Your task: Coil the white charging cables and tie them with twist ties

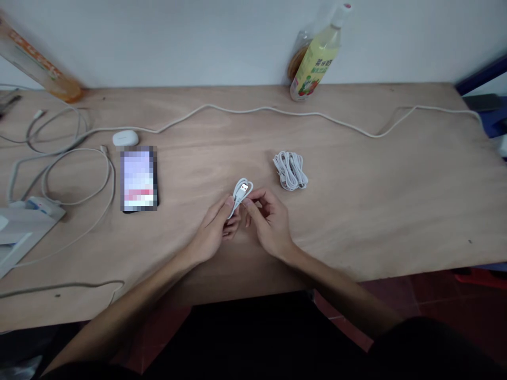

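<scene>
A white USB cable (242, 189), coiled into a small loop with its metal plug facing up, is held above the wooden table (356, 211). My left hand (216, 227) closes on the coil's lower left side, thumb on top. From the right, my right hand (270, 221) pinches the same coil between thumb and fingers; the fingers beneath are partly hidden. A bundle of coiled white cables (291, 170) lies on the table just beyond my right hand, apart from it.
A phone (138, 179) with a blurred screen and a white earbud case (125, 138) lie left. A long white cord (269, 109) crosses the back. A yellow-labelled bottle (317, 66) and an orange-labelled bottle (43, 63) stand by the wall. A power strip (27, 227) sits far left.
</scene>
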Demonstrator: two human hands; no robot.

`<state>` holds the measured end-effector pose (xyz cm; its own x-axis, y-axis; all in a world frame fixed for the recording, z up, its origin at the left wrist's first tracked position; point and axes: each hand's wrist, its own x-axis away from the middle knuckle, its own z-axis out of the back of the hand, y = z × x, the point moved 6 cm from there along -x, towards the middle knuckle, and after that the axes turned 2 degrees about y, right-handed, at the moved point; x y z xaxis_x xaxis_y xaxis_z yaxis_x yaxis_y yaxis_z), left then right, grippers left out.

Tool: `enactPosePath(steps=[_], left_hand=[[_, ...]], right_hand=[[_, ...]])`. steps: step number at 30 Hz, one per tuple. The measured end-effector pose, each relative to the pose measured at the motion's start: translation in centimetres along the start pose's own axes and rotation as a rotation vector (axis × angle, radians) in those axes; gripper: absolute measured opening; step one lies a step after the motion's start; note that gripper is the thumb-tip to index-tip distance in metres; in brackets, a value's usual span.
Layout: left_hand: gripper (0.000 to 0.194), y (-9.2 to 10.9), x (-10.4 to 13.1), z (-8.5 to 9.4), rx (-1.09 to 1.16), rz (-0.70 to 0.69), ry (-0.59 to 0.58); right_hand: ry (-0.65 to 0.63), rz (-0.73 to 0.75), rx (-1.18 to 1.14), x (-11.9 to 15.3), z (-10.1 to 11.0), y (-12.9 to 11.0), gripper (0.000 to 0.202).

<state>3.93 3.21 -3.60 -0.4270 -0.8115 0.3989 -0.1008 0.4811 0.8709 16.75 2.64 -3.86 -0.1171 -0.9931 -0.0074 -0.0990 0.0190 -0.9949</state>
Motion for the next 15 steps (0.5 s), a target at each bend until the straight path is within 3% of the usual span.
enactPosePath(steps=[10,15], left_hand=[[0.053,-0.3,0.2,-0.9,0.110,0.028,-0.055],[0.047,-0.3,0.4,-1.3,0.153,0.008,-0.114]], right_hand=[[0.058,0.091,0.176,0.4,0.3,-0.2,0.013],[0.115,0.240,0.325,0.6,0.6,-1.2,0.012]])
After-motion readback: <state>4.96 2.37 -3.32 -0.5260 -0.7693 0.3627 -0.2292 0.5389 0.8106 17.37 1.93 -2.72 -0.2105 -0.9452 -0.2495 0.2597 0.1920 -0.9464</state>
